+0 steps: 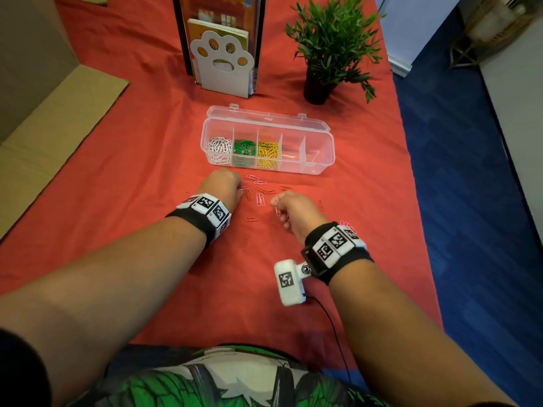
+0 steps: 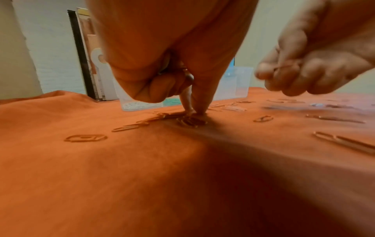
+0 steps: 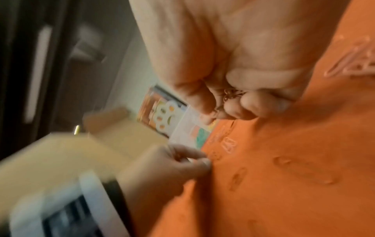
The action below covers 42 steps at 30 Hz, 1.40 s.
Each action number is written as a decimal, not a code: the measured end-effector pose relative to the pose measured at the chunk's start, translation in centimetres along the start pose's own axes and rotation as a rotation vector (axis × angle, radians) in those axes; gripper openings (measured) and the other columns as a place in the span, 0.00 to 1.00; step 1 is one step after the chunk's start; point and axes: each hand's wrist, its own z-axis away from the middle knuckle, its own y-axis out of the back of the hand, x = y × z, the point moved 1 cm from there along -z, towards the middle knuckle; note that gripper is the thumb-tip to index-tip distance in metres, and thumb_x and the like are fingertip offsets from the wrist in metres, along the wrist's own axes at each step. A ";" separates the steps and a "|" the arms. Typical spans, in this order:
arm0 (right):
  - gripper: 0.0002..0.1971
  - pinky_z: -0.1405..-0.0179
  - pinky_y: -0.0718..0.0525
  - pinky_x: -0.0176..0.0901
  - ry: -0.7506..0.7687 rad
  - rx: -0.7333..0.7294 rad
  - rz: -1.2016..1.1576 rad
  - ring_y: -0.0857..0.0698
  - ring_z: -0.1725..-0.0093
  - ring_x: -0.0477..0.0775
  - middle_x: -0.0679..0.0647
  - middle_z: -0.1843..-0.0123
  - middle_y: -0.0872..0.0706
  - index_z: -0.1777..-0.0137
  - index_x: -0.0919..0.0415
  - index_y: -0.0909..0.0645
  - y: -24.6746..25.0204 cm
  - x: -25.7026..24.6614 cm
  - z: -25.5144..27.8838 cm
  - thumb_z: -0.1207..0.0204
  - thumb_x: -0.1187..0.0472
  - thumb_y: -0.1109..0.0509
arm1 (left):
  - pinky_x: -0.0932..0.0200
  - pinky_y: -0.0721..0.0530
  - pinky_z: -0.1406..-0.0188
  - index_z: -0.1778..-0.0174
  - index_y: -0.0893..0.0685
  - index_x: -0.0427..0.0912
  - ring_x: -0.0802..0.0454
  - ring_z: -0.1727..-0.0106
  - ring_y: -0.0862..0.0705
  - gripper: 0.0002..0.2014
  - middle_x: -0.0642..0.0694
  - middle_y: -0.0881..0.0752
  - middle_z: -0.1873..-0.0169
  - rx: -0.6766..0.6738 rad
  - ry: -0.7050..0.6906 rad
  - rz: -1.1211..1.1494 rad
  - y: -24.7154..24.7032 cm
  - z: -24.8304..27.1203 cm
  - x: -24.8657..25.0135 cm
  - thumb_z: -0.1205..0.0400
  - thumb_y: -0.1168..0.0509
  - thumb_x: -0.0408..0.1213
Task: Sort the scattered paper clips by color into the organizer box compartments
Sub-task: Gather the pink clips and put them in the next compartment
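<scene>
A clear organizer box (image 1: 320, 167) lies open on the red cloth, with white clips (image 1: 219, 148), green clips (image 1: 244, 149) and yellow clips (image 1: 267, 155) in its three left compartments. Pink clips (image 1: 260, 199) and red clips (image 1: 251, 219) are scattered in front of it. My left hand (image 1: 241, 188) pinches a red clip against the cloth with thumb and forefinger (image 2: 195, 110), its other fingers curled. To its right, a little above the cloth, my right hand (image 1: 277, 205) is curled round several clips (image 3: 233, 94).
A white paw-shaped bookend (image 1: 223, 63) with books and a potted plant (image 1: 332, 48) stand behind the box. Flattened cardboard (image 1: 53, 118) lies at the left. The table's right edge (image 1: 411, 171) drops to a blue floor.
</scene>
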 end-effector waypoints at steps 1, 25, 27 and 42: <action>0.12 0.74 0.37 0.39 -0.052 -0.031 -0.233 0.32 0.74 0.49 0.53 0.71 0.29 0.67 0.57 0.27 0.3 -0.2 0.3 0.25 0.69 0.46 | 0.48 0.19 0.45 0.47 0.13 0.40 0.36 0.45 0.17 0.11 0.35 0.14 0.48 -0.005 -0.010 -0.024 -0.1 0.0 0.1 0.21 0.36 0.39; 0.12 0.47 0.21 0.48 0.256 0.097 0.986 0.18 0.43 0.63 0.63 0.43 0.18 0.42 0.65 0.25 -2.5 -1.2 -1.7 0.24 0.64 0.41 | 0.60 0.24 0.65 0.66 0.13 0.45 0.51 0.68 0.21 0.09 0.45 0.16 0.70 0.028 0.246 0.641 2.2 0.6 -0.1 0.24 0.32 0.46; 0.03 0.61 0.26 0.41 0.164 -0.003 0.650 0.21 0.60 0.56 0.56 0.59 0.20 0.57 0.58 0.25 -1.5 -0.9 -1.6 0.23 0.62 0.40 | 0.60 0.23 0.55 0.54 0.10 0.44 0.46 0.54 0.15 0.10 0.42 0.10 0.57 0.061 0.108 0.364 2.3 0.4 0.8 0.23 0.33 0.44; 0.13 0.83 0.29 0.32 -0.136 -0.109 -0.621 0.29 0.79 0.44 0.51 0.72 0.27 0.66 0.59 0.24 3.6 0.5 0.4 0.21 0.61 0.44 | 0.47 0.15 0.47 0.49 0.13 0.37 0.37 0.49 0.14 0.11 0.36 0.11 0.52 -0.031 -0.024 -0.080 0.7 -3.4 3.1 0.22 0.33 0.39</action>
